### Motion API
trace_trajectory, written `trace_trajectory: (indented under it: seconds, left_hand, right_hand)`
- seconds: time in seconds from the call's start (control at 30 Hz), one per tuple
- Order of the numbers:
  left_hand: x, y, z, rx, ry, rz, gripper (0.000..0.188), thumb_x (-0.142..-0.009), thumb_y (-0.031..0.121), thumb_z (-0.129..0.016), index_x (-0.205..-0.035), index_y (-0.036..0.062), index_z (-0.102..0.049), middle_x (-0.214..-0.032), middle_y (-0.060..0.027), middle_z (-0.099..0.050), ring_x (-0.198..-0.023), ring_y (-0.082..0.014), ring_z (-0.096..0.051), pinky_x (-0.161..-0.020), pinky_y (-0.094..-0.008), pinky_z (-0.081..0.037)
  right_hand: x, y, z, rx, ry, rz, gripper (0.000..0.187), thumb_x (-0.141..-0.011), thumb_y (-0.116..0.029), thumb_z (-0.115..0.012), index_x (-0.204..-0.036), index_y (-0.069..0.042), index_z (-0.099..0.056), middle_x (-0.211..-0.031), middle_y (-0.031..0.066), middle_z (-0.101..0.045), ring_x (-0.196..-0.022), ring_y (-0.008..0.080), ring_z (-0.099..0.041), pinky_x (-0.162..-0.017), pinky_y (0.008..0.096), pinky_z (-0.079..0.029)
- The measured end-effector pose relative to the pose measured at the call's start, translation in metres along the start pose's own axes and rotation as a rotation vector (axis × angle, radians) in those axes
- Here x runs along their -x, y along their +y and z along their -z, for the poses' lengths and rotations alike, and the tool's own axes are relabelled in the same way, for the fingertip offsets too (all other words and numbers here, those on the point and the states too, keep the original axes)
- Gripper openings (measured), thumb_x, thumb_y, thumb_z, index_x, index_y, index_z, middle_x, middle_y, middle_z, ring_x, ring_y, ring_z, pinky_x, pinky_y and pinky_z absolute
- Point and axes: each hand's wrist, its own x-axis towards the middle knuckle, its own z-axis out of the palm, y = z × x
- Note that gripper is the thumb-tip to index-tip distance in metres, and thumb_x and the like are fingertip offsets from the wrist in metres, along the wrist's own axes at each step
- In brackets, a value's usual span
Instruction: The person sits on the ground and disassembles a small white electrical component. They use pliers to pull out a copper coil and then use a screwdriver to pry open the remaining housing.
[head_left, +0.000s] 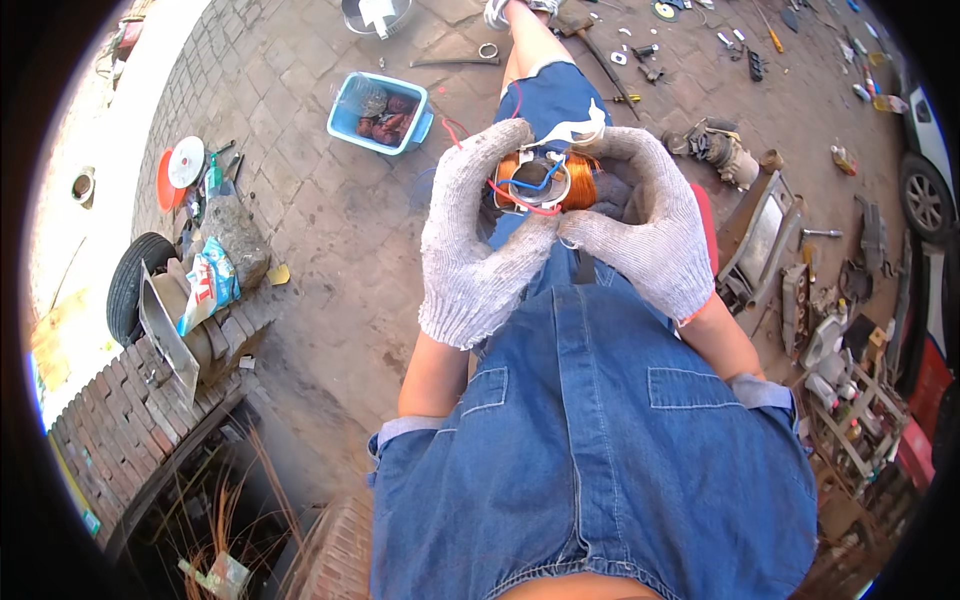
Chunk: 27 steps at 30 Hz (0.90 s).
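Observation:
A motor stator (578,186) with orange copper windings and a round central opening is held between both hands, above my lap. My left hand (468,245), in a whitish knitted glove, curls round its left side, fingers at the top and thumb below. My right hand (662,225), gloved alike, grips its right side in the same way. A blue wire (540,182) crosses the opening, and a red wire (525,203) runs along the lower edge. A loose white strip (582,128) sticks up from the top, between the fingertips. The stator's underside is hidden.
A light-blue basin (420,128) with dark reddish lumps stands ahead to the left. A hammer (600,60) and several small parts lie on the brick paving. Right of me are a greasy metal motor part (722,155) and a metal frame (760,225). A tyre (130,285) leans at far left.

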Motion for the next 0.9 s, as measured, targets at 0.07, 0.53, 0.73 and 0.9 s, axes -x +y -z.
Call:
trace_trajectory:
  seconds: [0.07,0.53,0.73,0.9]
  left_hand:
    - [-0.003,0.01,-0.002,0.193,0.078,0.163,0.062,-0.075,0.004,-0.08,-0.129,-0.0022,-0.051,-0.126,-0.0135,-0.055,-0.116,-0.0214,-0.056,-0.099,-0.0341,-0.046]
    - [-0.003,0.019,0.017,0.049,0.043,0.293,0.049,-0.068,0.016,-0.087,-0.107,0.002,-0.062,-0.107,-0.0071,-0.062,-0.1,-0.0149,-0.06,-0.089,-0.0297,-0.049]
    - [0.0,0.032,0.028,-0.248,-0.077,0.035,0.051,-0.067,0.014,-0.087,-0.112,0.0054,-0.066,-0.102,-0.0061,-0.067,-0.091,-0.0148,-0.066,-0.077,-0.026,-0.054]
    - [0.004,0.036,0.026,-0.232,-0.008,0.03,0.053,-0.067,0.015,-0.087,-0.115,0.0056,-0.065,-0.106,-0.0081,-0.067,-0.094,-0.017,-0.067,-0.079,-0.0286,-0.054]
  right_hand:
    - [0.001,-0.002,0.001,-0.017,-0.002,0.01,0.056,-0.075,-0.005,-0.081,-0.122,-0.001,-0.051,-0.114,0.0091,-0.06,-0.099,0.0142,-0.064,-0.084,0.0268,-0.054]
    - [-0.009,-0.007,0.002,0.303,-0.098,0.102,0.055,-0.068,-0.009,-0.085,-0.116,-0.006,-0.058,-0.108,0.0053,-0.065,-0.093,0.0119,-0.065,-0.081,0.0267,-0.054]
    - [-0.013,-0.007,0.004,0.32,-0.223,0.156,0.071,-0.065,-0.012,-0.088,-0.128,-0.003,-0.056,-0.121,0.0087,-0.063,-0.107,0.0171,-0.063,-0.09,0.0298,-0.052]
    - [-0.013,-0.009,0.007,0.403,-0.216,0.266,0.061,-0.067,-0.01,-0.086,-0.123,-0.003,-0.062,-0.114,0.0094,-0.067,-0.104,0.0178,-0.065,-0.088,0.0307,-0.054]
